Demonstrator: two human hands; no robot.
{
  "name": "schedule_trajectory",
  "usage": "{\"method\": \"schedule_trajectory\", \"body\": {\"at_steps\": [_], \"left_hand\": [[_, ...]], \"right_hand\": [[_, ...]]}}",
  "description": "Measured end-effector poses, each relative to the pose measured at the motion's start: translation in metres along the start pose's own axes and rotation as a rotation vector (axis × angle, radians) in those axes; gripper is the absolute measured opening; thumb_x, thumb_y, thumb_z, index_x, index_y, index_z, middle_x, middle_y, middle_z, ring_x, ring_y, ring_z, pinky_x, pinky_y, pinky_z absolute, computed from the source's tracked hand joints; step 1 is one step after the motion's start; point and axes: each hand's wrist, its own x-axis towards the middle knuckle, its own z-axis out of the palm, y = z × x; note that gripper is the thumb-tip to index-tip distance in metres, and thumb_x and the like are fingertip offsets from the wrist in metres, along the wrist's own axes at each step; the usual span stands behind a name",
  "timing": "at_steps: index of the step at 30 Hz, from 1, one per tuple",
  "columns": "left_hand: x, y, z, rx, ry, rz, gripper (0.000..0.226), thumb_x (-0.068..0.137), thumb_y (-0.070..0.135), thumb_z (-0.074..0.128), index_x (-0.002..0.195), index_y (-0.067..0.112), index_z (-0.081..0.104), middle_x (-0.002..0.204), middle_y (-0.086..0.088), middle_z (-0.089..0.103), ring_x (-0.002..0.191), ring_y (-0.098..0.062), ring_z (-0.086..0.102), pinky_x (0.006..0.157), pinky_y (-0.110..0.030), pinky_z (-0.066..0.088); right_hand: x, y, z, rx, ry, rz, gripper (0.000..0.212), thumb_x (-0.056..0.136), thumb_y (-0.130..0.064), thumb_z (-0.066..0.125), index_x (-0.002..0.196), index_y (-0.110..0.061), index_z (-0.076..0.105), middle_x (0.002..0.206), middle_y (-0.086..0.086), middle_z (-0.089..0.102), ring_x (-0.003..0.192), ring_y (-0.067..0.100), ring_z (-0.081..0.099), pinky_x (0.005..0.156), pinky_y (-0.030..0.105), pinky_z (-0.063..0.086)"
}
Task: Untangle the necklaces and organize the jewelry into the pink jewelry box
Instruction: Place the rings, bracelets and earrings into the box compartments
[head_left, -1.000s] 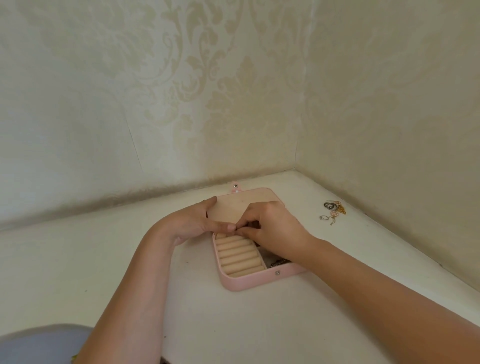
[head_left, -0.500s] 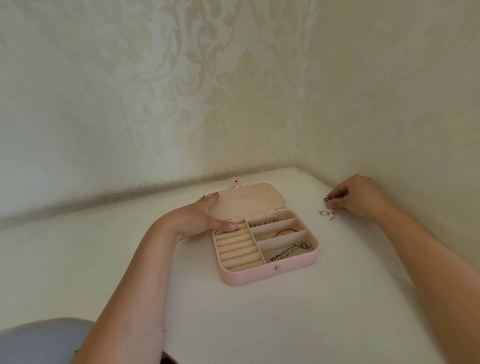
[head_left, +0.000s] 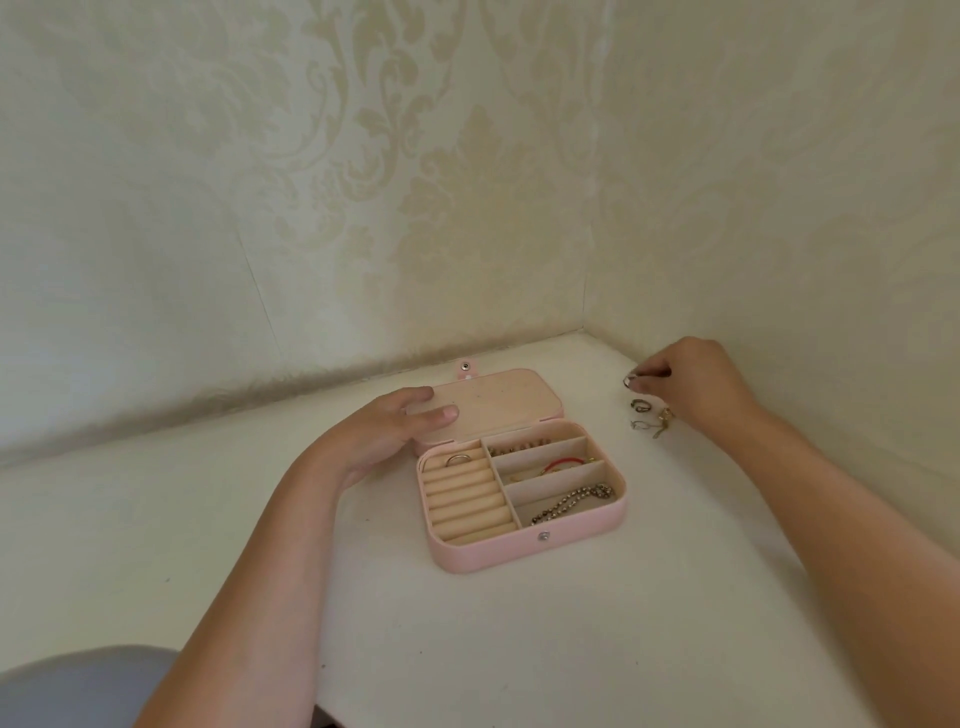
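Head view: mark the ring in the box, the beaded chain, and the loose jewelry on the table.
ring (head_left: 458, 459), head view, top of its band, farthest roll slot.
beaded chain (head_left: 571, 502), head view, middle of the strand, nearest compartment.
loose jewelry (head_left: 641, 406), head view, dark piece at the pile's far end.

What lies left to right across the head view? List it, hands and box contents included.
left hand touching the lid → ring in the pink jewelry box's rolls → beaded chain in its nearest compartment → right hand, pinching a small piece. Left out: loose jewelry beneath its fingers, overlapping it.
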Motion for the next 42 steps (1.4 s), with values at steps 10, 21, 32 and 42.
{"method": "schedule_trajectory", "body": {"at_steps": [10, 21, 32, 42], "left_hand": [[-0.006, 0.002, -0.001, 0.103, -0.108, -0.002, 0.129, 0.037, 0.058, 0.077, 0.15, 0.024, 0.024, 0.141, 0.005, 0.04, 0.127, -0.01, 0.039, 0.101, -0.021, 0.031], [-0.003, 0.0, -0.002, 0.123, -0.143, 0.013, 0.123, 0.049, 0.047, 0.081, 0.152, 0.025, 0.018, 0.154, 0.011, 0.023, 0.132, -0.004, 0.027, 0.103, -0.02, 0.024], [-0.003, -0.002, -0.003, 0.109, -0.15, -0.003, 0.122, 0.049, 0.047, 0.08, 0.152, 0.027, 0.018, 0.153, 0.011, 0.025, 0.138, -0.008, 0.027, 0.114, -0.027, 0.024], [-0.006, 0.0, -0.004, 0.105, -0.133, -0.017, 0.128, 0.042, 0.054, 0.078, 0.152, 0.026, 0.019, 0.153, 0.009, 0.027, 0.136, -0.009, 0.03, 0.109, -0.025, 0.026]], "right_hand": [[-0.056, -0.089, 0.023, 0.199, -0.359, -0.423, 0.019, 0.077, -0.012, 0.078, 0.095, -0.017, 0.077, 0.083, -0.003, 0.068, 0.076, 0.007, 0.061, 0.069, 0.011, 0.045], [-0.067, -0.106, 0.049, 0.185, -0.337, -0.522, 0.014, 0.079, -0.022, 0.077, 0.093, -0.022, 0.078, 0.088, -0.007, 0.072, 0.077, 0.002, 0.058, 0.073, 0.029, 0.049], [-0.076, -0.115, 0.045, -0.015, -0.323, -0.671, 0.017, 0.091, -0.022, 0.063, 0.102, -0.017, 0.075, 0.102, 0.0, 0.07, 0.095, 0.013, 0.059, 0.067, -0.002, 0.031], [-0.066, -0.092, 0.043, 0.226, -0.439, -0.675, 0.02, 0.092, -0.027, 0.062, 0.109, -0.026, 0.073, 0.112, -0.008, 0.057, 0.096, 0.004, 0.056, 0.084, 0.014, 0.042]]}}
